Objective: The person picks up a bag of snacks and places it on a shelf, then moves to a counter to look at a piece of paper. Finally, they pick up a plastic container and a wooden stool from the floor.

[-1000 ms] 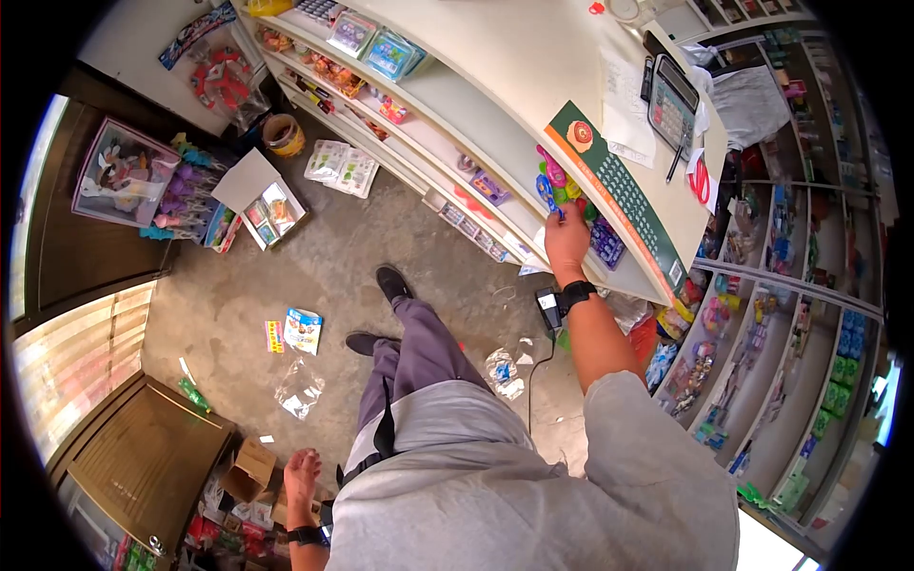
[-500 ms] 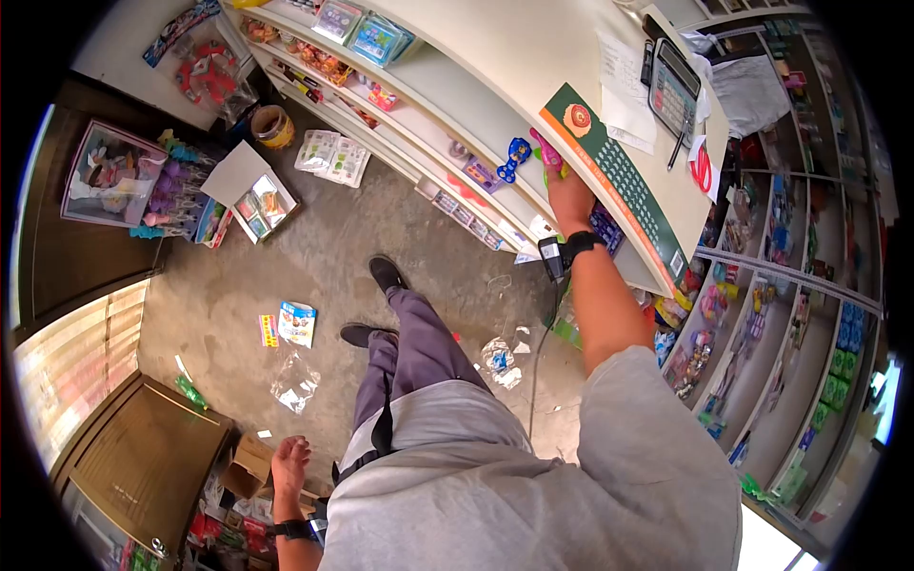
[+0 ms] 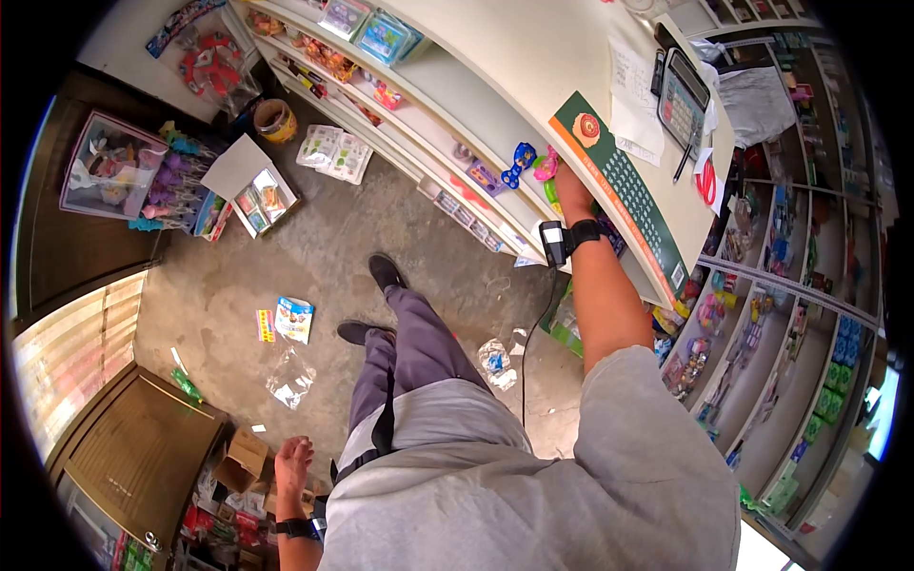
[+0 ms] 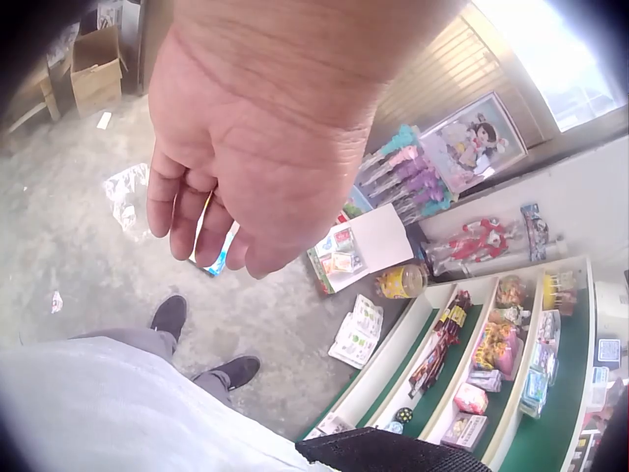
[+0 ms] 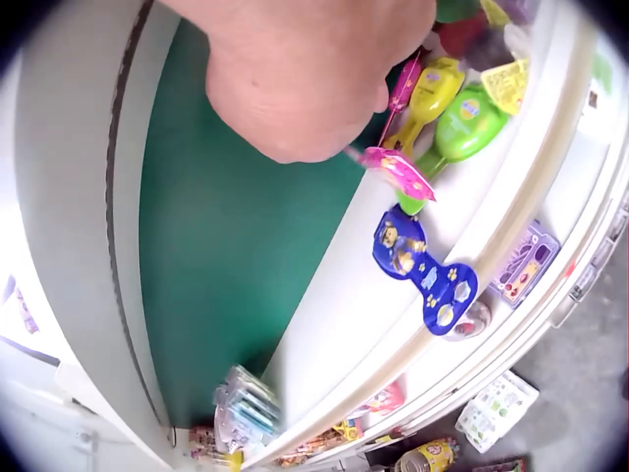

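My right hand (image 3: 574, 195) reaches into the upper shelf under the counter top. In the right wrist view its fingers are mostly hidden behind the back of the hand (image 5: 305, 84). A pink plastic toy (image 5: 398, 172) sticks out from beneath it, its narrow end running to the fingers that hold it. Beside it a blue bow-shaped toy (image 5: 425, 270) with cartoon prints lies at the shelf's front lip. Yellow (image 5: 432, 93) and green (image 5: 467, 133) toys with rounded heads lie just behind. My left hand (image 3: 293, 462) hangs by my side, fingers loosely bent, holding nothing.
A green calendar card (image 3: 619, 176), a calculator (image 3: 684, 100) and papers lie on the counter top. Packaged goods fill the lower shelves (image 3: 409, 124). On the floor are an opened white box (image 3: 255, 190), booklets (image 3: 333, 152) and plastic scraps (image 3: 290, 381). A cable trails from my right wrist.
My right hand has put the blue bow-shaped toy down on the shelf edge, then taken the pink toy and moved deeper into the shelf. My left hand still hangs low.
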A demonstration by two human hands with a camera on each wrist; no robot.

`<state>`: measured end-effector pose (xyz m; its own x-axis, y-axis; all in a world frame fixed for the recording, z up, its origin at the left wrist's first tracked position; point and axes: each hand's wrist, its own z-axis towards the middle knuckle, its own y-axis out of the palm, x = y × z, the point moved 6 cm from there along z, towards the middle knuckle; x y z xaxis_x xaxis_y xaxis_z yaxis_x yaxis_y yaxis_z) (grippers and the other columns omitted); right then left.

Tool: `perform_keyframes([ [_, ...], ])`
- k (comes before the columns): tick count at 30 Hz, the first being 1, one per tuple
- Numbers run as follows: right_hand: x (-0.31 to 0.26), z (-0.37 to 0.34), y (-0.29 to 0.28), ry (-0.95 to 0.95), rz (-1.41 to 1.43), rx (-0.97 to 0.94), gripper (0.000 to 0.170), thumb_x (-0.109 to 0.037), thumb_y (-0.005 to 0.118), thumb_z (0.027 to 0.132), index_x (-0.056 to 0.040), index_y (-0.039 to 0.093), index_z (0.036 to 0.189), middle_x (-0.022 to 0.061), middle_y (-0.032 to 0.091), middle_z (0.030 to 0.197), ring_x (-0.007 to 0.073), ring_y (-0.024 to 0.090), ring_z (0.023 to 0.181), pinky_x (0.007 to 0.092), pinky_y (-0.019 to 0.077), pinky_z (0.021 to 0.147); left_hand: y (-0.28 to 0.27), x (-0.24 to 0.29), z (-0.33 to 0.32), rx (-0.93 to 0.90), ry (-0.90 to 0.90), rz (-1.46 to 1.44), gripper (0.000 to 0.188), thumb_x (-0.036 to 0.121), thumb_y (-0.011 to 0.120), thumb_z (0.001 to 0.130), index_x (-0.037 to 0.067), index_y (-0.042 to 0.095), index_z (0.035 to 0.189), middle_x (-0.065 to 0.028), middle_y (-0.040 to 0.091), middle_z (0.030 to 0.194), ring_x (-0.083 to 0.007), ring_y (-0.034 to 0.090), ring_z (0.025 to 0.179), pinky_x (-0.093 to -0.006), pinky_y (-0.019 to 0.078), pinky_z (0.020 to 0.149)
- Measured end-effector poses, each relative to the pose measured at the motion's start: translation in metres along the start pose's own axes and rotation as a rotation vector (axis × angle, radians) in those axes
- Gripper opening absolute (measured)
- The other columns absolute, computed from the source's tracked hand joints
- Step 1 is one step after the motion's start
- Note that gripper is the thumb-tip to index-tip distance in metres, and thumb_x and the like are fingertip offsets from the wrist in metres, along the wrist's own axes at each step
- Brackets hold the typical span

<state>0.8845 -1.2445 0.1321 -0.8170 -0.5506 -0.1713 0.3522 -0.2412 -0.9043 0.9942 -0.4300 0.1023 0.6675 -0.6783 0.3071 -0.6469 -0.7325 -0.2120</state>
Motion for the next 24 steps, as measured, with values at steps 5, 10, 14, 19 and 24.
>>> perform_keyframes([
  [5, -0.044, 0.004, -0.023, 0.056, 0.031, -0.101, 0.043, -0.039, 0.069, 0.087, -0.0009, 0.07, 0.107, 0.0212, 0.071, 0.102, 0.0429, 0.066, 0.096, 0.0462, 0.0515, 0.085, 0.002, -0.001, -0.001, -0.011, 0.008, -0.037, 0.031, 0.032, 0.066, 0.094, 0.008, 0.068, 0.112, -0.0014, 0.069, 0.098, -0.0137, 0.066, 0.088, -0.0289, 0.0505, 0.077],
  [10, 0.0, -0.02, 0.026, 0.069, 0.016, -0.16, 0.054, -0.047, 0.073, 0.083, -0.0011, 0.069, 0.111, 0.0227, 0.069, 0.111, 0.0426, 0.063, 0.107, 0.0451, 0.0486, 0.093, 0.006, -0.018, 0.005, -0.022, -0.009, -0.072, 0.029, 0.031, 0.065, 0.094, 0.008, 0.068, 0.112, -0.0011, 0.069, 0.096, -0.0129, 0.065, 0.086, -0.028, 0.0503, 0.077],
  [14, -0.017, 0.002, 0.012, 0.12, 0.113, -0.272, 0.054, -0.045, 0.073, 0.083, -0.0027, 0.068, 0.115, 0.0229, 0.068, 0.115, 0.0439, 0.062, 0.109, 0.0456, 0.0481, 0.096, 0.016, -0.004, -0.005, -0.007, -0.013, -0.032, 0.028, 0.03, 0.066, 0.095, 0.008, 0.068, 0.111, -0.0004, 0.068, 0.095, -0.0121, 0.064, 0.085, -0.0273, 0.0497, 0.076],
  [19, 0.022, 0.009, 0.041, 0.129, 0.064, -0.256, 0.043, -0.034, 0.069, 0.091, -0.0022, 0.064, 0.12, 0.0139, 0.07, 0.113, 0.0341, 0.067, 0.101, 0.0427, 0.0519, 0.088, 0.016, 0.01, -0.004, -0.01, -0.002, -0.046, 0.028, 0.029, 0.066, 0.094, 0.007, 0.067, 0.112, 0.0, 0.067, 0.094, -0.0119, 0.064, 0.084, -0.0271, 0.0493, 0.075],
  [24, 0.031, -0.013, 0.003, 0.41, 0.949, -0.278, 0.02, -0.018, 0.062, 0.098, -0.0034, 0.062, 0.112, 0.0089, 0.065, 0.102, 0.0213, 0.065, 0.094, 0.0338, 0.0558, 0.085, 0.02, 0.014, 0.003, -0.015, 0.014, -0.058, 0.028, 0.029, 0.066, 0.094, 0.007, 0.067, 0.111, -0.0002, 0.067, 0.095, -0.0119, 0.064, 0.084, -0.0275, 0.0493, 0.076],
])
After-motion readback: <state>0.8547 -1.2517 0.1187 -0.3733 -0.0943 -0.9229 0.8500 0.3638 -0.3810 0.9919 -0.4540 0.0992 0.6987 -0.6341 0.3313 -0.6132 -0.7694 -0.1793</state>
